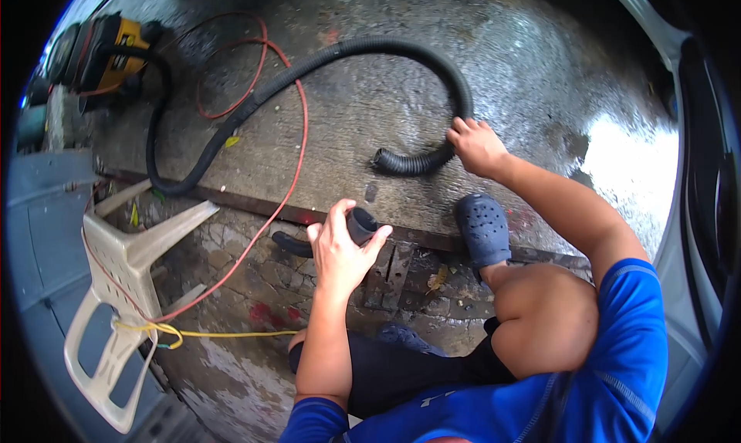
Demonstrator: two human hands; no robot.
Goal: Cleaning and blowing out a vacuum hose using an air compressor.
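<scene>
The left hand (340,250) is up close, just this side of the slab's near edge; its thumb and fingers are spread about as wide as a short black tube (361,225) and hold it, with the round end facing up; a bent black piece (292,244) pokes out on the hand's other side, and I cannot tell if both are one piece; a yellow cord (239,334) runs left to a white chair (139,262); a blue shoe (482,225) is at the near edge of the slab (370,96); past it, the right hand (478,146) has its fingers curled shut around a black hose (455,88), close to its loose end; the hose makes a big loop over the slab; a red cord (305,126) crosses it; the hose goes back to a yellow and black machine (120,57) by the slab's far left corner.
</scene>
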